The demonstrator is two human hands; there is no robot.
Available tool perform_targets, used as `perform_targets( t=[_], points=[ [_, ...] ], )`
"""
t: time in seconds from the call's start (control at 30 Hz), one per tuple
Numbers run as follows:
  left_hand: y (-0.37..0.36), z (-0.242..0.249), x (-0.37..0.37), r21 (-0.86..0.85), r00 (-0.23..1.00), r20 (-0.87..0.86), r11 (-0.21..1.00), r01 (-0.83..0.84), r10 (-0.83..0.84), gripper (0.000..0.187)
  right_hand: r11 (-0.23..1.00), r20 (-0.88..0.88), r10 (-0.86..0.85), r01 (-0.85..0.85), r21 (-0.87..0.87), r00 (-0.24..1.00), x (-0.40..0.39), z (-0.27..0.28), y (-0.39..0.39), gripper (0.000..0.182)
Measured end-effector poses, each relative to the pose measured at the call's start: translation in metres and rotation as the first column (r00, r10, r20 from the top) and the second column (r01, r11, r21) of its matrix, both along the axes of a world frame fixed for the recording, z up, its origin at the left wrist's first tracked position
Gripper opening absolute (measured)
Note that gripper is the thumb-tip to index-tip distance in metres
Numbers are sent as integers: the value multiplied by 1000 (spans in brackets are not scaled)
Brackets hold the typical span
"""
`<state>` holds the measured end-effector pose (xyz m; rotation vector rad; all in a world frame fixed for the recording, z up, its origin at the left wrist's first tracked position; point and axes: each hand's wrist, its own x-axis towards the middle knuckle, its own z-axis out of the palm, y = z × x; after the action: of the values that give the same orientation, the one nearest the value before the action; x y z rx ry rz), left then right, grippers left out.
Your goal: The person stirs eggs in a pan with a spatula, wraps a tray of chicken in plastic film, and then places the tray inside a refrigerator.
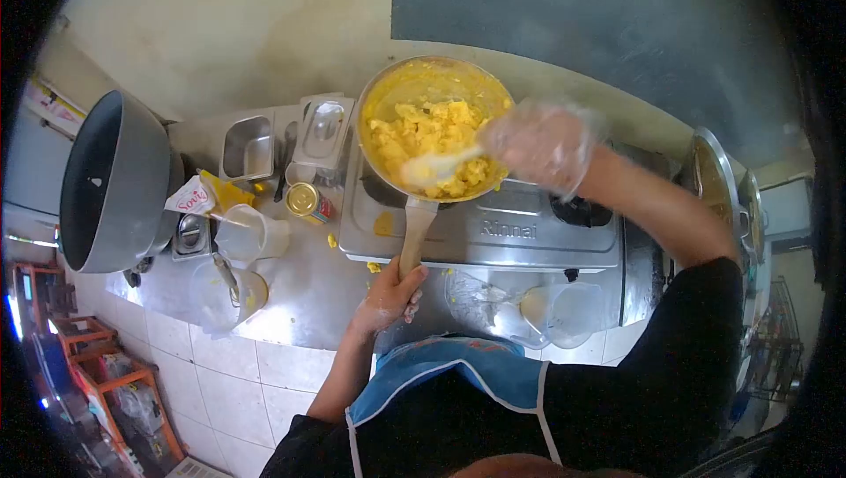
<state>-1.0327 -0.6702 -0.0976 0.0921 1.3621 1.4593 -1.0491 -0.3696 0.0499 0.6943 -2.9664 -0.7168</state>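
A frying pan [503, 95] stands on the silver gas stove [467, 253], its light handle pointing down towards me. My left hand [390, 296] is wrapped round that handle. Inside the pan lies a lumpy yellow mash [423, 130], like dough or scrambled egg; some of it is smeared up the walls. My right hand [539, 143], in a clear plastic glove and blurred by motion, grips a pale spatula [445, 164]. The spatula's blade rests in the yellow mass near the pan's lower right side.
Left of the stove stand an opened can [306, 202], a white plastic jug [242, 233], a tub with a whisk [231, 297] and steel containers [248, 148]. A big grey pot [123, 183] is at far left. A clear plastic jug [571, 315] sits at the counter's front edge.
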Motion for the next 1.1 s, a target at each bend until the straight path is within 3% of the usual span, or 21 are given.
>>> perform_targets(
  t=[0.07,0.27,0.37,0.47,0.57,0.67,0.73,0.8,0.87,0.97,1.07,1.1],
  points=[
    [0,0,0,-5,1000,-1,1000,1,-1,29,999,169,-38,37,13,985,8,-15,-14,8],
    [2,10,2,-88,998,-56,996,-1,-4,28,995,-146,53,-65,-73,988,-41,-80,58,9],
    [2,11,2,-84,998,-63,996,-6,0,28,996,-133,-44,34,-80,990,-70,-72,68,11],
    [0,1,1,-54,997,-72,999,-7,3,28,936,56,-352,353,-5,934,-70,-5,51,15],
    [0,3,0,-58,997,-70,998,5,-9,27,879,416,-476,431,203,775,-60,56,30,17],
    [2,6,1,-48,999,-54,999,-6,4,27,930,673,-358,310,196,647,-46,15,48,18],
    [0,1,0,-35,999,-52,999,6,-8,30,990,740,-33,-77,115,672,-42,-55,74,30],
    [2,-2,2,-21,999,-50,1000,7,-8,32,925,731,33,257,-281,681,-32,-80,50,33],
    [3,-3,3,-16,998,-58,1000,10,-11,33,763,746,-170,565,-314,644,-31,-111,23,33],
    [4,-5,4,2,1000,-18,1000,-3,3,26,741,632,-253,567,-360,733,-53,-116,2,31],
    [7,-4,6,-15,999,-42,1000,-13,12,27,936,523,-188,313,-161,831,-95,-114,9,30],
    [6,-2,5,-26,999,-42,1000,-5,4,27,889,495,-245,397,-230,834,-105,-115,21,30]
  ],
)
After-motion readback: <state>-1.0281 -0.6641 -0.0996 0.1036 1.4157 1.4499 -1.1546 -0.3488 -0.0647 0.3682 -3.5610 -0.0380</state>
